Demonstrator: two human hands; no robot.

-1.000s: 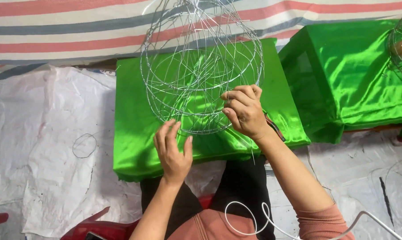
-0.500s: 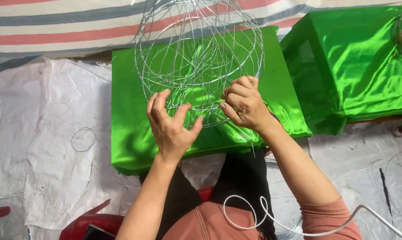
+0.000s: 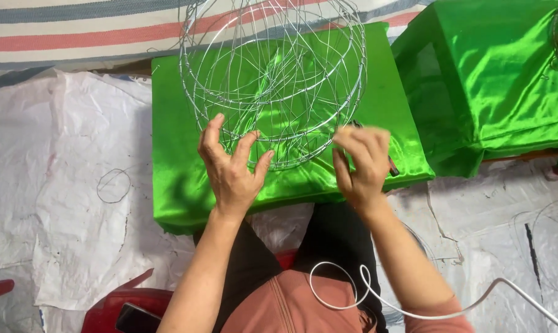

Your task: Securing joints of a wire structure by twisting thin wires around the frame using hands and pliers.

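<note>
— Where does the wire frame (image 3: 273, 80) sit?
— The round silver cage of thin wire stands on the near green satin-covered block (image 3: 180, 185); its top runs past the picture's upper edge.

— And the hands?
— The left hand (image 3: 229, 169) spreads open, fingers splayed against the frame's lower left rim. The right hand (image 3: 362, 163) curls its fingers together at the lower right rim, pinching the wire.

— What room lies around?
— White crumpled sheeting (image 3: 63, 203) stretches wide to the left, with a small wire ring (image 3: 114, 185) lying loose on it. To the right a second green block (image 3: 507, 80) stands just beside the first, a narrow gap between them.

— Anything at the edges?
— A striped cloth (image 3: 75, 31) runs along the top. A white cable (image 3: 365, 296) loops over the person's lap, and a red stool (image 3: 112, 305) shows at the bottom.
</note>
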